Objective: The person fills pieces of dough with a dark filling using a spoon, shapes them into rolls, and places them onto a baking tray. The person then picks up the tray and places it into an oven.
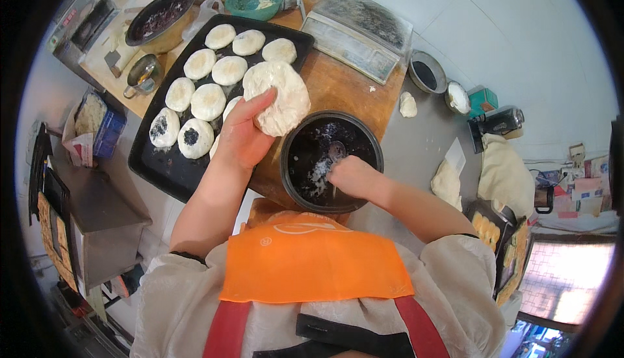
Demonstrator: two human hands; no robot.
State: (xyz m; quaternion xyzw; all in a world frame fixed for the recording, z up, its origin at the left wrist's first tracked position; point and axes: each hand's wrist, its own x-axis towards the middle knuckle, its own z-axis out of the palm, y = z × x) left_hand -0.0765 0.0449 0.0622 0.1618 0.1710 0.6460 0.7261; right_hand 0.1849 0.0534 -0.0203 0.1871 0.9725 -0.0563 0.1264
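A flattened round of pale dough (281, 98) rests in my left hand (246, 134), thumb across its top and fingers beneath. It is held above the near right edge of a black baking tray (156, 175). Over a dark round pot (290, 175), my right hand (354, 177) is closed around a metal spoon (337, 151), its bowl down in the pot. Dark filling with white, grainy patches (318, 173) lies inside. Rows of round dough cakes (208, 102) sit on the tray, and two of the nearer ones carry black patches (190, 137). My left hand and the dough hide part of the tray.
Beyond the pot stands a kitchen scale (354, 39) on the wooden board (331, 88). A bowl of dark reddish filling (162, 20) and a green bowl (255, 2) stand at the back left. On the metal counter at right lie a small dough piece (407, 105) and a metal bowl (427, 72).
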